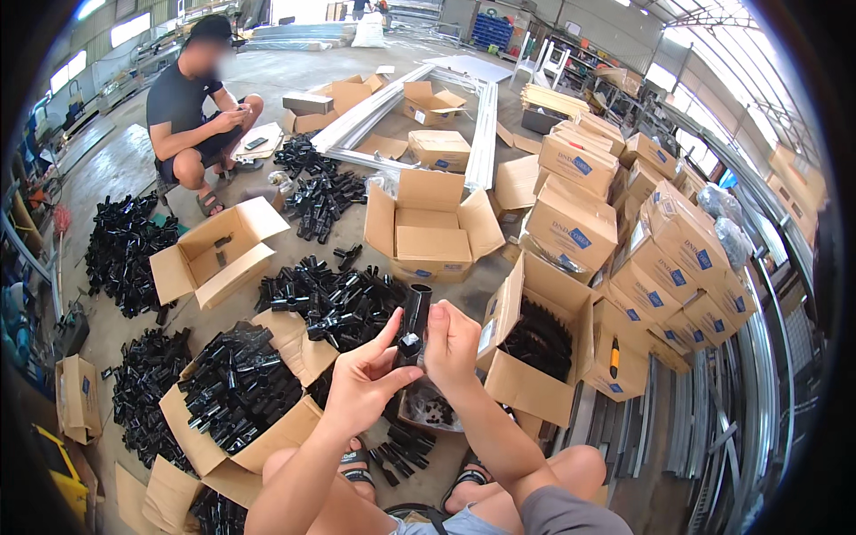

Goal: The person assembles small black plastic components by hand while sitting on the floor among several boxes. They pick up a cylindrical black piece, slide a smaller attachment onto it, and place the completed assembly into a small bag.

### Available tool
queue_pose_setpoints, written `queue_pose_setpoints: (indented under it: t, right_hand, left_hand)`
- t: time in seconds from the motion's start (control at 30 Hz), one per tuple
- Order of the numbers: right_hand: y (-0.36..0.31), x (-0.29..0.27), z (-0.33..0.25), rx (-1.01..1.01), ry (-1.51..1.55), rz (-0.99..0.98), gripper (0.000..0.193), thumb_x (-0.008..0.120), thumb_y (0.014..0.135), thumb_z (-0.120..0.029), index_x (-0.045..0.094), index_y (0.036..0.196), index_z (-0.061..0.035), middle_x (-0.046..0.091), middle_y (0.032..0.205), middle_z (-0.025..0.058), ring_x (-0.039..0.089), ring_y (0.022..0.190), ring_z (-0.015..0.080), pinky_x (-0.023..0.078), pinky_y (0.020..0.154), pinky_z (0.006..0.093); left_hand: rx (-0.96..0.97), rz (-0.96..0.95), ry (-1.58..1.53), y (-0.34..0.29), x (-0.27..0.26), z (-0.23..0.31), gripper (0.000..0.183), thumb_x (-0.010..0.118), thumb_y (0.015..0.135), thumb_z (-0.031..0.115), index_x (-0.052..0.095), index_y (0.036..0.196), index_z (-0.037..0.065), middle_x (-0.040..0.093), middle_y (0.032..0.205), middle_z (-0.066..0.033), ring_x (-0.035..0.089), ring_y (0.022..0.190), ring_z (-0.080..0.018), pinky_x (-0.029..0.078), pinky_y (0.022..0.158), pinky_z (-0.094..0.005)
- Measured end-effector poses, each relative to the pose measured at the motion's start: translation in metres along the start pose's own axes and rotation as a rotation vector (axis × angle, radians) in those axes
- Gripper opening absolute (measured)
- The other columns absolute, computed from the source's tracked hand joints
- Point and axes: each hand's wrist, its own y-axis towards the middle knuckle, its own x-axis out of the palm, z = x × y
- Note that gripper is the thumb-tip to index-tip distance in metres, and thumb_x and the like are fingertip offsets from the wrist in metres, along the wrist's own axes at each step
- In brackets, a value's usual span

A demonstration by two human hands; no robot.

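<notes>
A short, glossy black tube fitting [415, 314] stands nearly upright between my hands, with its round open end at the top. My left hand [361, 382] grips its lower part between thumb and fingers. Curled against the tube's right side is my right hand [452, 349], its thumb pointing up; its fingertips are partly hidden. Below the hands is a small container [430, 412] lined with clear plastic and holding small dark pieces. A heap of similar black fittings [330, 299] lies just beyond my left hand. Another pile [241, 383] fills a carton at my left.
An open carton [557, 397] of black parts stands at my right, with an orange-handled cutter [614, 357] on a carton beside it. Stacked cartons [571, 223] and metal profiles [700, 419] line the right. Another person [192, 111] squats at far left near an open carton [218, 250].
</notes>
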Motion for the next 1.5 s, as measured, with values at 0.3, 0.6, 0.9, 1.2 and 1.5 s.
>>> queue_pose_setpoints:
  t: [0.3,0.6,0.9,1.2,1.5]
  right_hand:
    - [-0.013,-0.008,0.020,0.158,0.014,-0.152,0.028,0.058,0.108,-0.029,0.064,0.101,-0.0028,0.062,0.074,0.0069,0.052,0.059,0.0200,0.043,0.057,0.0320]
    - [-0.004,-0.013,0.023,0.464,0.774,-0.245,0.040,0.071,0.102,-0.022,0.061,0.131,0.0025,0.074,0.117,0.0171,0.071,0.106,0.0220,0.056,0.097,0.0355]
    - [-0.013,-0.020,0.025,0.599,0.858,-0.222,0.036,0.071,0.101,-0.013,0.062,0.130,0.0051,0.074,0.115,0.0153,0.070,0.109,0.0205,0.053,0.102,0.0335]
    - [0.001,-0.030,0.166,0.798,0.547,0.122,0.037,0.056,0.109,-0.034,0.059,0.131,-0.0052,0.071,0.118,0.0105,0.071,0.101,0.0184,0.056,0.085,0.0320]
    - [-0.123,0.029,0.437,1.031,-0.425,-0.202,0.022,0.066,0.098,-0.025,0.073,0.110,-0.0080,0.076,0.099,0.0126,0.074,0.094,0.0293,0.059,0.081,0.0422]
  left_hand:
    - [0.008,0.020,0.105,0.003,-0.007,-0.016,0.082,0.076,0.085,-0.013,0.049,0.157,0.014,0.073,0.112,0.0031,0.056,0.090,0.0002,0.049,0.083,-0.0189]
    - [0.015,0.114,0.779,0.007,-0.026,-0.023,0.074,0.089,0.079,0.019,0.060,0.147,0.016,0.077,0.108,-0.0201,0.076,0.089,-0.0290,0.057,0.083,-0.0381]
    - [-0.239,0.015,0.741,0.009,-0.032,-0.024,0.051,0.088,0.078,0.021,0.071,0.121,-0.002,0.078,0.101,-0.0195,0.077,0.094,-0.0280,0.058,0.084,-0.0362]
    - [-0.154,0.043,1.006,0.022,-0.050,-0.022,0.047,0.084,0.080,0.009,0.069,0.122,-0.007,0.077,0.095,-0.0201,0.073,0.078,-0.0183,0.056,0.074,-0.0317]
    - [-0.161,0.059,1.139,0.044,-0.054,-0.025,0.041,0.084,0.078,0.017,0.075,0.116,0.003,0.075,0.084,-0.0190,0.072,0.070,-0.0271,0.056,0.068,-0.0359]
